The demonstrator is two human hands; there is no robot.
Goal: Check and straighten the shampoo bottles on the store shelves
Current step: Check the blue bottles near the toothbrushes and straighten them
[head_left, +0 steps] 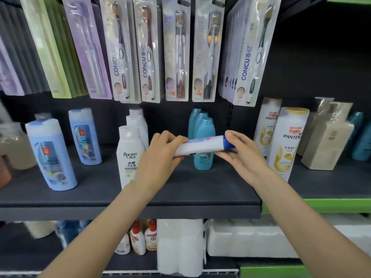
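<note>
Both hands hold a white tube (202, 145) sideways above the dark shelf (180, 199), over the bare stretch between its front edge and the teal bottles (202, 137). The left hand (160, 155) wraps the tube's plain end; the right hand (241, 155) pinches its blue cap. Racien bottles (129, 155) stand left, Pantene bottles (285, 143) right.

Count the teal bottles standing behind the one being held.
3 in a row front to back: front, middle, rear. More may be hidden. Other teal bottles stand far right.
</note>
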